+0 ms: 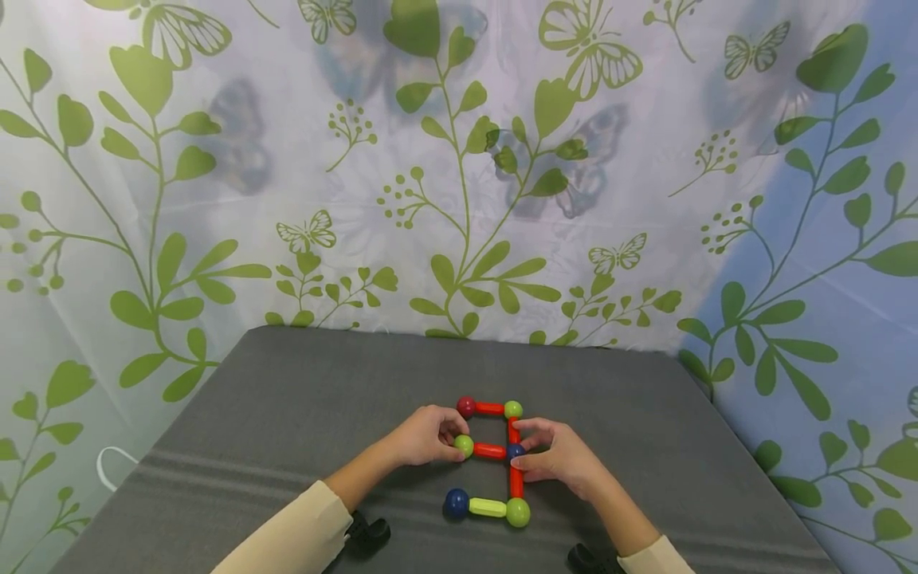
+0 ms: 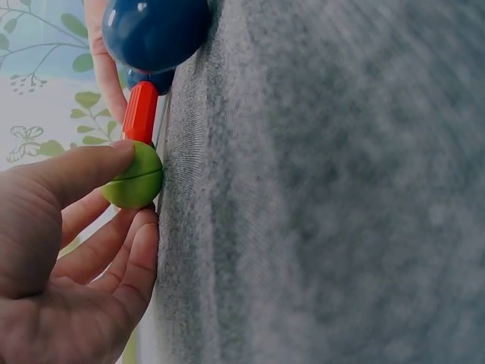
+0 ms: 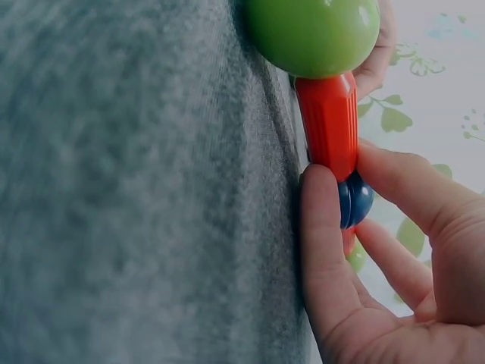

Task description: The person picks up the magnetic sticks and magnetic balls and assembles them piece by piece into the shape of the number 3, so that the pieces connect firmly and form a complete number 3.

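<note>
Balls and rods form a flat figure on the grey table. My left hand pinches a green ball between thumb and fingers, at the left end of the middle red rod. At that rod's other end is a small blue ball, which my right hand grips with thumb and fingers. Red rods run from it to a far green ball and a near green ball. A red rod joins the far one to a dark red ball. From the near one, a yellow-green rod reaches a larger blue ball.
The grey cloth-covered table spreads around the figure. Behind it hangs a white curtain with green leaves and butterflies. Black straps show near both forearms. A white cord loop sits at the left table edge.
</note>
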`<state>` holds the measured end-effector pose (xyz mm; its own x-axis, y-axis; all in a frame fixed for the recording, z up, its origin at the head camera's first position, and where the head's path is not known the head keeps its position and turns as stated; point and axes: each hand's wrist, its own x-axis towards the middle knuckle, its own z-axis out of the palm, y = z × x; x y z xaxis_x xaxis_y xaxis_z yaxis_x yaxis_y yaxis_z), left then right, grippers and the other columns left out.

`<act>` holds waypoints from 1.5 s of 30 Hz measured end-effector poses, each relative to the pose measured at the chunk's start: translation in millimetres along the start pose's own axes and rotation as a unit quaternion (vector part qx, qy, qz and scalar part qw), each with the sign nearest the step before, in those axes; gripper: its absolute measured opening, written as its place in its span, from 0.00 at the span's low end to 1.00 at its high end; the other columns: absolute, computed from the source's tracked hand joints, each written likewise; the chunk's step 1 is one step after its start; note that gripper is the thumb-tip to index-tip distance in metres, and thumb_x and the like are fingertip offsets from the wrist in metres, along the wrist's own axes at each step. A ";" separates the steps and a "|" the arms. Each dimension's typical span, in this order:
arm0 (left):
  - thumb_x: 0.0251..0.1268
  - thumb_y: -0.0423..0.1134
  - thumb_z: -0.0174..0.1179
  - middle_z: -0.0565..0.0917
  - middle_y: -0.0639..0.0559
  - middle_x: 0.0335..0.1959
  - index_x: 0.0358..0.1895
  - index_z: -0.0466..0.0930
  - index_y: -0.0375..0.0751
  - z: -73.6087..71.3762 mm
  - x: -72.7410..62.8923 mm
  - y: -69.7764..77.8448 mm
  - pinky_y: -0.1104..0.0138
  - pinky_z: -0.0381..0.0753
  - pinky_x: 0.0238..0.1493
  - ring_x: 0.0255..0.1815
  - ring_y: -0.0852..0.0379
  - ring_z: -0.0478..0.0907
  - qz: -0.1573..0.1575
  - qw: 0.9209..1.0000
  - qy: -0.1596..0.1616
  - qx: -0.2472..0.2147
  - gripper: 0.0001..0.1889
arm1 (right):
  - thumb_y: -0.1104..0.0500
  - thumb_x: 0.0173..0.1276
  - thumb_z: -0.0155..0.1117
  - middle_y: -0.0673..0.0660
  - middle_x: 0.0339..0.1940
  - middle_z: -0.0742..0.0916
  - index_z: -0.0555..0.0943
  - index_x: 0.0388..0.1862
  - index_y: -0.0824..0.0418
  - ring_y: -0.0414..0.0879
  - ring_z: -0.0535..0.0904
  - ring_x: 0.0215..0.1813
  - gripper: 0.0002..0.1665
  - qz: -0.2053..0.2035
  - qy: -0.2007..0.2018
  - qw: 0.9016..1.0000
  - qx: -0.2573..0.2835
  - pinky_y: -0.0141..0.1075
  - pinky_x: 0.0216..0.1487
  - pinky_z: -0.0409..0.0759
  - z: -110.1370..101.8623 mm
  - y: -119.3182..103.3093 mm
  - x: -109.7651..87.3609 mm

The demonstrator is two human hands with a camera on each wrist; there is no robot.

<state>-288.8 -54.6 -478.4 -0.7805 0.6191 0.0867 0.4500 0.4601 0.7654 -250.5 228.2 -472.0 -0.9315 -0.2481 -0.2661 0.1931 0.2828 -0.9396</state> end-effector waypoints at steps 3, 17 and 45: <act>0.57 0.33 0.76 0.87 0.53 0.40 0.45 0.84 0.43 0.4 0.0 -0.9 0.73 0.81 0.40 0.38 0.62 0.81 -0.003 1.000 0.007 -0.004 0.14 | 0.66 0.57 0.80 0.67 0.52 0.82 0.71 0.74 0.66 0.52 0.88 0.41 0.45 0.001 0.001 1.000 0.008 0.49 0.45 0.89 0.0 0.8 2.0; 0.58 0.33 0.75 0.88 0.51 0.41 0.46 0.85 0.42 -1.5 1.0 -7.6 0.69 0.83 0.39 0.39 0.59 0.83 -0.030 0.999 0.035 -0.015 0.14 | 0.66 0.57 0.81 0.67 0.53 0.81 0.72 0.73 0.63 0.52 0.88 0.42 0.45 0.005 0.015 1.000 0.005 0.47 0.45 0.89 1.5 -0.6 15.4; 0.58 0.32 0.75 0.85 0.51 0.39 0.49 0.84 0.42 -1.8 3.2 -4.5 0.69 0.80 0.35 0.35 0.61 0.80 -0.056 0.998 0.034 -0.013 0.16 | 0.67 0.58 0.79 0.68 0.54 0.81 0.71 0.74 0.65 0.51 0.88 0.43 0.45 -0.004 0.002 1.000 0.001 0.48 0.46 0.88 -2.4 -2.2 19.5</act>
<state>-294.1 -55.8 -480.4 -0.8538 0.5190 0.0417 0.3469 0.5073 0.7889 -269.8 225.0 -474.6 -0.9339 -0.2470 -0.2585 0.1871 0.2785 -0.9420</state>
